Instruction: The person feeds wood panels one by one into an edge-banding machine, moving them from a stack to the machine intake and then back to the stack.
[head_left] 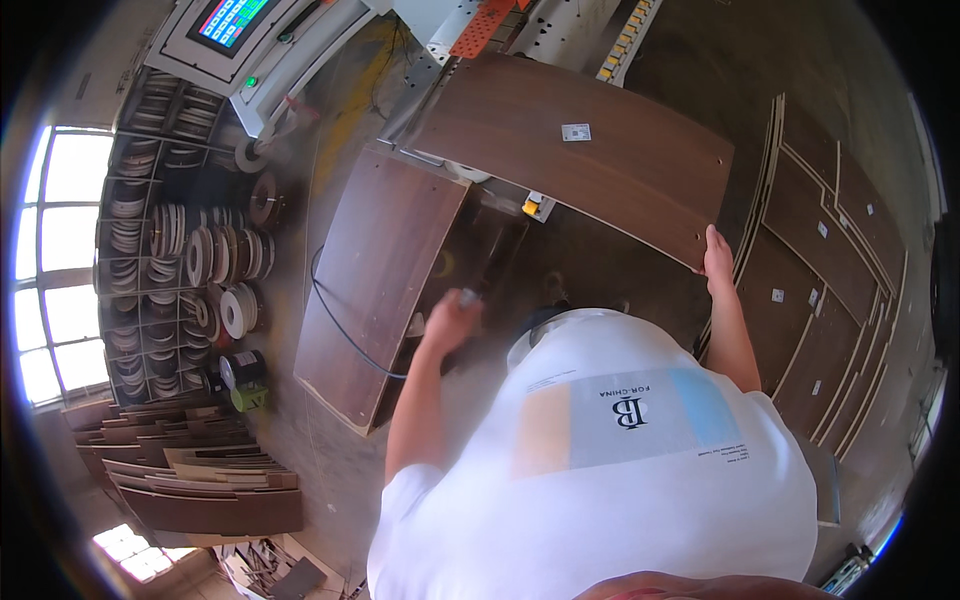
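Fingers of my right hand lie nearly straight against a corner of the brown board, upper centre; whether they grip, I cannot tell. My left hand, mid-frame, blurs too much to read. Far left, a rack holds rolls.

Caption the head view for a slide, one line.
Right hand at the corner of a white-labelled brown panel, left hand apart from it.

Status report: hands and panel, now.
Right hand on labelled panel, near right corner. Left hand off it, blurred, grip unclear. Black hose across second panel.
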